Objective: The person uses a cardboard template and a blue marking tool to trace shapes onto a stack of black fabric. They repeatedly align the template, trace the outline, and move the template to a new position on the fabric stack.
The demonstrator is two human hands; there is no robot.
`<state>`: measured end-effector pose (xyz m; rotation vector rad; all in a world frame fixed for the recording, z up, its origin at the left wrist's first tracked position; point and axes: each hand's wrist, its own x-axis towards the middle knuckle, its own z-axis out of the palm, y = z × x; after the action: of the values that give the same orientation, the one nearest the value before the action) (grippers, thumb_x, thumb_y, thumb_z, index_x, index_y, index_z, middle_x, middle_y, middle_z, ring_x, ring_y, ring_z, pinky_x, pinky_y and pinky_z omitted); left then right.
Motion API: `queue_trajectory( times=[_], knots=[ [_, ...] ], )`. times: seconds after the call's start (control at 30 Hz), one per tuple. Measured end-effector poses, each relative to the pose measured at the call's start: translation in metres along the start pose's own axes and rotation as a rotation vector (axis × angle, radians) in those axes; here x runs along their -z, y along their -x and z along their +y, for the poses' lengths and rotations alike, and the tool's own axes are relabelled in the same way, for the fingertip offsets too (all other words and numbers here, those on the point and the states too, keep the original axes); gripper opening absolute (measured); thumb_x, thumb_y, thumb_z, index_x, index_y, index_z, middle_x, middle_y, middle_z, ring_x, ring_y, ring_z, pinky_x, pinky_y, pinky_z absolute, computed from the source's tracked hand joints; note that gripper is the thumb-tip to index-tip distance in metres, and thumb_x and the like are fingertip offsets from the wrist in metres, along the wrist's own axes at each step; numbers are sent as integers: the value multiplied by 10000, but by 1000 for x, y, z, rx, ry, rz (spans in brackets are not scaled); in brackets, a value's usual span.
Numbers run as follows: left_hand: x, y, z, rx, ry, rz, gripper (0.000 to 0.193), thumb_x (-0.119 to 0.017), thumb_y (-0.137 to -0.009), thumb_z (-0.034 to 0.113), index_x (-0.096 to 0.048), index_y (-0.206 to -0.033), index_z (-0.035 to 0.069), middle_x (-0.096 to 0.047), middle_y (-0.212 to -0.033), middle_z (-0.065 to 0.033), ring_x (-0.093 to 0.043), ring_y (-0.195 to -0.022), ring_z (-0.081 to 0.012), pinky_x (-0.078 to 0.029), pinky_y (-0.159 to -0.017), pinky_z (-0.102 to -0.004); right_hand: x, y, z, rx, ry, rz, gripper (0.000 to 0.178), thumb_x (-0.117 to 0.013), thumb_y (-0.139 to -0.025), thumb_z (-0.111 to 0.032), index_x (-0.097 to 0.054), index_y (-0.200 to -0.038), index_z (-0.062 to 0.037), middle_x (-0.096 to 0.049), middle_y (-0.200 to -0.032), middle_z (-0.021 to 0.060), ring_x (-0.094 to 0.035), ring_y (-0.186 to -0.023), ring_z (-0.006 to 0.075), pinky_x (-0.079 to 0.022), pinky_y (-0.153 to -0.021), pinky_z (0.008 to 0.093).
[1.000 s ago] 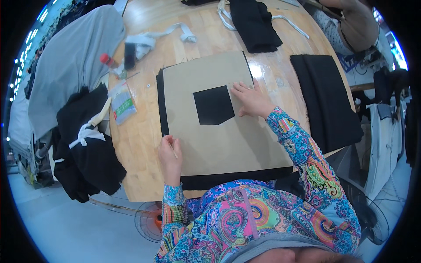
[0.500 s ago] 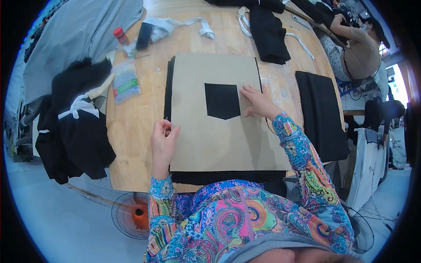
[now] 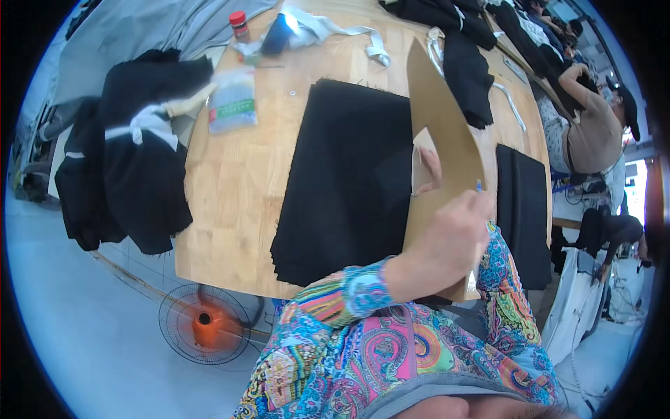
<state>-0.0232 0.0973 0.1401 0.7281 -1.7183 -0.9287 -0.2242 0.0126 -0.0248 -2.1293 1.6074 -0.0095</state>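
Observation:
A tan cardboard template point(image 3: 444, 119) with a pocket-shaped cutout stands tilted up on edge at the right of a stack of black cloth pieces point(image 3: 349, 174). My right hand point(image 3: 430, 167) is behind the board, partly showing through the cutout. It appears to grip the board, though most of its fingers are hidden. In front of the board, my left hand point(image 3: 447, 241) reaches across to the right, closed and a little blurred. A slim pen-like stick point(image 3: 480, 185) with a bluish tip pokes up from its fingers.
At the left hang black cloth bundles point(image 3: 143, 167) tied with white strips. A clear plastic bag point(image 3: 233, 101), a red-capped bottle point(image 3: 239, 24) and white tape point(image 3: 328, 28) lie farther back. Folded black cloth point(image 3: 523, 216) is at right. An orange-centred fan point(image 3: 204, 323) stands below; a co-worker point(image 3: 597, 136) sits far right.
The template was lying flat on the black cloth and is now lifted and tilted up to the right, uncovering the stack. My left hand has crossed from its left edge to the right.

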Motion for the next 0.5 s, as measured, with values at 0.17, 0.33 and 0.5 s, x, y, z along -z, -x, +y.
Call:
queue_trajectory(
  times=[0.17,0.33,0.5],
  knots=[
    [-42,-12,12,13,75,-147,181,-560,-772,-28,-454,-919,-25,-533,-834,-189,-575,-817,-340,-487,-718,-408,-8,8,40,93,-248,86,1082,-856,-596,-132,-203,-1446,17,-291,-1479,223,-298,-1387,299,-220,-1127,401],
    [-43,-11,12,40,-20,-167,171,-545,-768,-40,-458,-915,-34,-537,-837,-194,-579,-810,-348,-492,-714,-410,-16,-17,24,41,-188,-36,1233,-904,-530,-95,-93,-1443,75,-267,-1467,287,-279,-1394,309,-245,-1135,322],
    [-42,-11,12,-7,-6,-153,175,-558,-763,-29,-475,-916,-18,-541,-840,-186,-582,-814,-341,-496,-707,-411,0,5,25,48,-157,24,1120,-871,-606,-179,-169,-1458,8,-303,-1475,227,-291,-1389,321,-188,-1145,435]
  ],
)
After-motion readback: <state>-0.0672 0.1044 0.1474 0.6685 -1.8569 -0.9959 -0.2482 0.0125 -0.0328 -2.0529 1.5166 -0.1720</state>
